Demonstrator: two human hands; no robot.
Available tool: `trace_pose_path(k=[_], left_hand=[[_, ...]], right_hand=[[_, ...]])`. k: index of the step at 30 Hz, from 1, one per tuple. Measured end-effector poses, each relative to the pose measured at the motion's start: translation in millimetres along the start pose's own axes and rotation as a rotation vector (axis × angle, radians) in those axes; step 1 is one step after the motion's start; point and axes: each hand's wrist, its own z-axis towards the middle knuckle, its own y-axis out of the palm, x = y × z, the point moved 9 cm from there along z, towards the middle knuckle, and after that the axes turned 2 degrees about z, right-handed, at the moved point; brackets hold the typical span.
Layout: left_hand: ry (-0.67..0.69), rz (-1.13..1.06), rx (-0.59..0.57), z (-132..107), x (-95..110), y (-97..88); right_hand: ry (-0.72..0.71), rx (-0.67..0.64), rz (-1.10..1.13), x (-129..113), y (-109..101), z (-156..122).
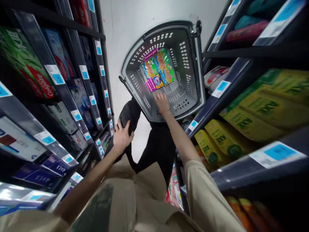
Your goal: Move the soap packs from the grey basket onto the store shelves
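Two bare hands in play, and what a split! The left hand [122,137] is spread over a bent knee in black trousers [129,116], fingers apart, gripping nothing, simply braced on the cloth. Across to the right hand [161,100] now: it's down inside the grey perforated plastic shopping basket [178,31], fingers loosely extended, clenched on nothing that I can see. Just beyond the fingertips lies the purple-and-yellow packet [154,83]; touching or barely short, I can't tell from here. And look at that cluster, glossy green, yellow and blue packets [167,66] side by side on the basket's bottom, a slim magenta packet [150,54] at the far end! Pale floor [125,19] beyond, shelves on both flanks: green-and-red Colgate cartons [26,61] to the left, yellow packs lettered AXE [220,132] to the right.
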Motion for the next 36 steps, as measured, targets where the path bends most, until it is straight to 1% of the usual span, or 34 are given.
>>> trace_pose_path(k=[3, 6, 9, 12, 14, 17, 20, 22, 23, 26, 28, 31, 34, 36], left_hand=[[0.018, -0.002, 0.055, 9, 1, -8.0], [0.037, 0.004, 0.154, 14, 2, -17.2], [0.061, 0.033, 0.242, 17, 6, -22.5], [0.065, 0.051, 0.279, 19, 9, -23.7], [0.065, 0.060, 0.287, 21, 10, -24.1], [0.074, 0.073, 0.288, 22, 11, -24.0], [0.079, 0.070, 0.285, 24, 9, -22.2], [0.080, 0.060, 0.292, 25, 6, -20.8], [0.079, 0.053, 0.299, 26, 4, -20.1], [0.080, 0.031, 0.315, 28, 0, -17.7], [0.088, 0.025, 0.313, 30, -1, -16.6], [0.090, 0.030, 0.283, 31, 0, -16.5], [0.088, 0.027, 0.237, 33, 3, -17.7], [0.097, 0.025, 0.219, 34, 6, -18.6]], right_hand=[[-0.067, 0.052, 0.100, 10, 37, 53], [-0.170, 0.082, 0.287, 21, 80, 108], [-0.250, 0.137, 0.454, 36, 115, 152], [-0.313, 0.229, 0.544, 49, 135, 179], [-0.348, 0.274, 0.626, 54, 143, 190], [-0.369, 0.306, 0.795, 59, 149, 203], [-0.352, 0.370, 0.882, 58, 147, 208], [-0.316, 0.406, 0.884, 55, 143, 210], [-0.302, 0.399, 0.870, 52, 141, 211], [-0.302, 0.325, 0.798, 44, 136, 211], [-0.319, 0.302, 0.784, 45, 134, 205], [-0.326, 0.275, 0.801, 54, 137, 182], [-0.309, 0.229, 0.789, 61, 144, 143], [-0.261, 0.215, 0.726, 63, 141, 115]])
